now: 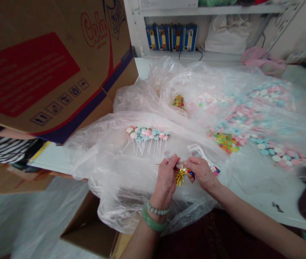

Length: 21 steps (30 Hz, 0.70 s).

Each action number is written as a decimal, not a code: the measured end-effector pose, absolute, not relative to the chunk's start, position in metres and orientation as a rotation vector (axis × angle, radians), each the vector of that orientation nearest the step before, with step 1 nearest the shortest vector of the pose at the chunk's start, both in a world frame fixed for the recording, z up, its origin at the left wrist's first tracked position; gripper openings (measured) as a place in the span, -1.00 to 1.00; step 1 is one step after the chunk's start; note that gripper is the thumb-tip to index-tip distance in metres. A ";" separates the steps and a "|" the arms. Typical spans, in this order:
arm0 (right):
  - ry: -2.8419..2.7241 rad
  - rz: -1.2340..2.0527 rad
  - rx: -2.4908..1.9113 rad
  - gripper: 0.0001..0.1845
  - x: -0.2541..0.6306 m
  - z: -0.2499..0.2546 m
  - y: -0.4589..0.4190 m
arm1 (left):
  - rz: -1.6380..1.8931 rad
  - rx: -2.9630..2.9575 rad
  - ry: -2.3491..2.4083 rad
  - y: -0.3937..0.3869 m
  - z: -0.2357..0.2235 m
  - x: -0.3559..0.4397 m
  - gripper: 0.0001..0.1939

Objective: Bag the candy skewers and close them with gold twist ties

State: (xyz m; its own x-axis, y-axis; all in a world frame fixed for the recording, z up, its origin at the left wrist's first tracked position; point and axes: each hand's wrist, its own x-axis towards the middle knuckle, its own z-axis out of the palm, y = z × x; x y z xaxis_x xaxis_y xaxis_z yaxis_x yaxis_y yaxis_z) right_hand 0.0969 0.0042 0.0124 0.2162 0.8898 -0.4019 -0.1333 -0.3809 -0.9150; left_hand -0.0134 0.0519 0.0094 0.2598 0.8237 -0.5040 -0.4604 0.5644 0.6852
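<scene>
My left hand (166, 174), with a bead bracelet (157, 209) and a green bangle (154, 222) on its wrist, is closed in a pinch. My right hand (200, 172) meets it from the right, fingers also pressed together. Between them is a gold foil tassel (180, 177), its strips hanging below the fingertips. A small blue piece (190, 173) shows under my right fingers; its kind is unclear. Just beyond lies a printed packet (204, 158). Pastel balls on white sticks (148, 134) lie in a row past my left hand.
Clear plastic sheeting (110, 144) covers much of the white table. Pastel pieces (277, 151) and green-orange pieces (226, 142) lie to the right. A large cardboard box (47, 64) stands left; an open box (91, 226) sits below the edge. Behind are shelves (212, 10).
</scene>
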 end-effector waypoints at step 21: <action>-1.298 1.063 -1.658 -0.61 0.076 0.012 0.044 | 0.959 0.383 0.974 0.063 0.002 -0.052 -0.64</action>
